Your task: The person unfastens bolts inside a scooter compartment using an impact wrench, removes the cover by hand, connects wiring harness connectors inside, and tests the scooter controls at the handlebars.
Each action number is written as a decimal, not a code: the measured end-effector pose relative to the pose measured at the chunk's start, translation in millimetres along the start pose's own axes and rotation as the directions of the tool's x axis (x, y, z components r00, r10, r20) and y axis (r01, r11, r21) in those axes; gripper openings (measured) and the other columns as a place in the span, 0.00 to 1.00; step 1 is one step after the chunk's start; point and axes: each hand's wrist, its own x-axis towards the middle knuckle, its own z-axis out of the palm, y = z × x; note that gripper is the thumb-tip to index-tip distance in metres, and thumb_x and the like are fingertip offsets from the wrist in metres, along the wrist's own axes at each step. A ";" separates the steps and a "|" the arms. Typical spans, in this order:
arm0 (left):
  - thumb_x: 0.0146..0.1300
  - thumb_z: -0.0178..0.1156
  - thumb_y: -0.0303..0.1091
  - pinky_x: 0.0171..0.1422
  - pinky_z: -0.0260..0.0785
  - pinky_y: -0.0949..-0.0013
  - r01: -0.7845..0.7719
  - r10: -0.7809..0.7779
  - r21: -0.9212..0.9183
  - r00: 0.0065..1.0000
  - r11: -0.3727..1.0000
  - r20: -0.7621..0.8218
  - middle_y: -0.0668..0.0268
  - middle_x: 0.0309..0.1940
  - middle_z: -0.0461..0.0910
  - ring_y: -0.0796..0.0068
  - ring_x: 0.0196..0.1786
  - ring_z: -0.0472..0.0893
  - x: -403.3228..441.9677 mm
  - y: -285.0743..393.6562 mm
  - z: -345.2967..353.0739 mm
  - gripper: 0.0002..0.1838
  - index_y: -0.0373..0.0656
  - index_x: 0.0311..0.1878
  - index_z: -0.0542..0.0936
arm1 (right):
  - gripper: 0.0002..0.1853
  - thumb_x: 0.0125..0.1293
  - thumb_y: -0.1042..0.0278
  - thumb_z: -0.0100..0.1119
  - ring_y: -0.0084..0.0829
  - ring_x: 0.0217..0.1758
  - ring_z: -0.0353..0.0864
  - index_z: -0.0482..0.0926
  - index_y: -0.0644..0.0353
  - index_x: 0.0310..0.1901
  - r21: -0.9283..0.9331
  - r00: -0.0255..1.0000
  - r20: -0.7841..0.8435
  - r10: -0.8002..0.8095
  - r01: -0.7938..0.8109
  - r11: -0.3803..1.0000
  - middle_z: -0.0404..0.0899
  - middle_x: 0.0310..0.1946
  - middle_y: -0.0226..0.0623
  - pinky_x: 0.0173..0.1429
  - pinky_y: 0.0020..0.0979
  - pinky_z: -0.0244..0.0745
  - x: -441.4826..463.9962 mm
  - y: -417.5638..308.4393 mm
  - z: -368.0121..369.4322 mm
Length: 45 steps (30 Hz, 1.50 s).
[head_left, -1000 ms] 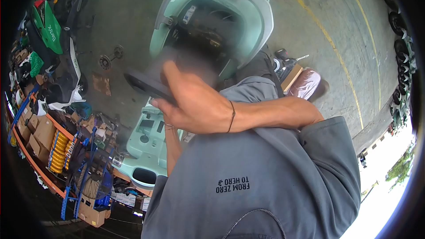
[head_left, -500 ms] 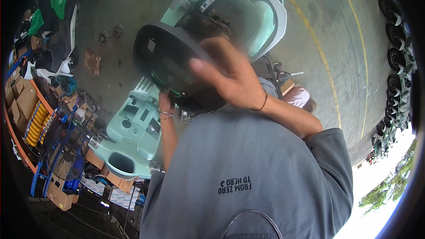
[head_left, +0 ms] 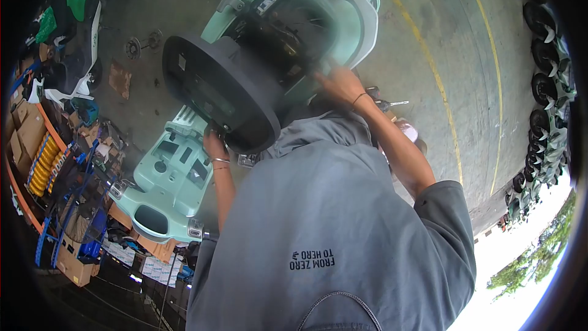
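Observation:
A black scooter seat (head_left: 208,86) is tilted up with its underside towards me, over a mint-green scooter body (head_left: 358,30). My left hand (head_left: 214,145) is at the seat's lower edge and appears closed on it, its fingertips partly hidden. My right hand (head_left: 344,86) is at the near right rim of the open underseat compartment (head_left: 288,40). Its fingers look drawn together and slightly blurred, and whatever lies between them is hidden. Inside the dark compartment a white label and some wiring show.
The scooter's mint front panel and handlebar cover (head_left: 174,171) lie to the left. A power tool (head_left: 383,101) is on the floor at right. Cartons and yellow springs (head_left: 46,165) fill a left-hand rack. Wheels (head_left: 539,52) line the far right.
My right hand has moved down from in front of the seat to the compartment rim, its spread fingers drawing together. The seat appears further left, as the whole view has shifted.

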 end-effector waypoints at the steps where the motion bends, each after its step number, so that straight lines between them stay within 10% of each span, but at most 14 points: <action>1: 0.68 0.46 0.27 0.56 0.74 0.65 -0.034 0.036 0.070 0.999 0.997 -0.023 0.59 0.54 0.80 0.66 0.51 0.81 -6.1 0.7 0.7 0.21 0.32 0.63 0.73 | 0.38 0.67 0.50 0.56 0.57 0.49 0.82 0.59 0.62 0.73 -0.024 1.000 -0.005 0.028 -0.028 0.999 0.83 0.42 0.60 0.56 0.50 0.75 4.9 0.6 1.9; 10: 0.67 0.63 0.35 0.54 0.74 0.65 -0.181 0.336 0.395 0.865 0.901 -0.371 0.55 0.47 0.82 0.68 0.48 0.81 -55.6 -39.8 -5.1 0.20 0.26 0.54 0.77 | 0.43 0.67 0.49 0.56 0.59 0.47 0.82 0.51 0.62 0.76 -0.155 0.983 0.134 -0.125 0.146 0.977 0.82 0.41 0.62 0.54 0.52 0.76 27.8 12.1 9.2; 17: 0.69 0.62 0.35 0.56 0.74 0.66 -0.193 0.303 0.249 0.774 0.949 -0.556 0.52 0.52 0.81 0.65 0.51 0.82 -143.3 -109.2 10.2 0.21 0.26 0.55 0.75 | 0.39 0.63 0.52 0.56 0.59 0.49 0.82 0.58 0.59 0.73 -0.258 0.958 0.129 -0.255 0.281 0.924 0.82 0.43 0.61 0.56 0.52 0.76 95.0 -41.2 -8.6; 25: 0.65 0.66 0.38 0.40 0.78 0.69 0.069 -0.195 -0.209 0.712 0.975 -0.674 0.56 0.47 0.83 0.68 0.45 0.83 -214.5 -293.3 -6.6 0.22 0.32 0.54 0.77 | 0.32 0.63 0.47 0.57 0.56 0.60 0.77 0.72 0.64 0.62 -0.432 0.950 0.174 -0.259 0.310 0.847 0.79 0.54 0.58 0.64 0.47 0.71 74.2 -33.7 21.0; 30: 0.65 0.65 0.44 0.40 0.77 0.68 0.249 -0.420 -0.459 0.849 0.853 -0.321 0.60 0.40 0.83 0.70 0.37 0.83 -283.5 -414.4 -19.9 0.21 0.36 0.52 0.80 | 0.33 0.62 0.50 0.62 0.48 0.58 0.81 0.75 0.70 0.60 -0.139 0.849 0.281 -0.448 0.498 0.856 0.81 0.51 0.59 0.62 0.40 0.73 -19.5 17.1 117.8; 33: 0.65 0.64 0.46 0.40 0.77 0.65 0.219 -0.471 -0.546 0.796 0.809 -0.379 0.62 0.37 0.84 0.70 0.36 0.83 -353.3 -494.6 -26.9 0.21 0.36 0.49 0.82 | 0.31 0.63 0.50 0.62 0.49 0.55 0.83 0.77 0.69 0.59 -0.476 0.742 0.666 -0.074 0.499 0.724 0.83 0.48 0.58 0.60 0.40 0.74 -108.7 8.2 199.8; 38: 0.65 0.64 0.43 0.43 0.79 0.62 -0.196 -0.859 -0.954 0.420 0.229 -0.292 0.57 0.44 0.83 0.63 0.39 0.84 -458.0 -624.4 20.6 0.23 0.38 0.58 0.78 | 0.30 0.64 0.49 0.60 0.55 0.52 0.81 0.77 0.67 0.58 -0.179 0.217 0.959 -0.183 0.963 0.202 0.83 0.45 0.59 0.57 0.46 0.75 -187.7 26.1 332.2; 42: 0.69 0.55 0.42 0.45 0.79 0.60 -0.428 -0.968 -0.903 0.243 -0.049 -0.063 0.51 0.54 0.79 0.58 0.47 0.83 -502.6 -652.4 96.5 0.26 0.38 0.66 0.71 | 0.29 0.64 0.49 0.60 0.55 0.52 0.82 0.77 0.67 0.57 -0.076 0.083 0.991 -0.108 0.995 0.066 0.83 0.44 0.59 0.57 0.45 0.75 -240.6 -4.6 404.8; 45: 0.70 0.53 0.42 0.48 0.78 0.60 -0.415 -0.954 -0.890 0.293 -0.189 0.066 0.50 0.59 0.77 0.55 0.49 0.83 -495.7 -632.8 152.9 0.27 0.39 0.69 0.68 | 0.30 0.64 0.49 0.62 0.54 0.52 0.82 0.78 0.67 0.57 -0.048 0.058 0.990 -0.132 0.996 0.080 0.83 0.43 0.58 0.57 0.44 0.76 -244.3 -7.9 459.6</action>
